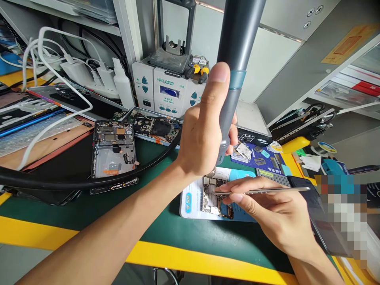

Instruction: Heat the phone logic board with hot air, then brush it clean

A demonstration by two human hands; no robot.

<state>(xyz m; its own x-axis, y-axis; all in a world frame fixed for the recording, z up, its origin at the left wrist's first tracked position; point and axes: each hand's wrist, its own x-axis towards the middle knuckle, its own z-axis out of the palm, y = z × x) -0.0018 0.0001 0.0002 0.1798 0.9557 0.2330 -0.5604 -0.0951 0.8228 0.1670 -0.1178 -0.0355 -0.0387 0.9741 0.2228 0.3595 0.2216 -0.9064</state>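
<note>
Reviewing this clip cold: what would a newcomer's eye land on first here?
Most likely the thick dark handle rising through the upper middle, gripped by the left hand with its lower end over a circuit board. Just right of that, the right hand holds slim metal tweezers across the board. Farther left, an opened phone lies partly behind a black cable.

The left hand (pixel 200 134) is raised in a curled, upright grip, while the right hand (pixel 274 209) pinches lower down.
</note>
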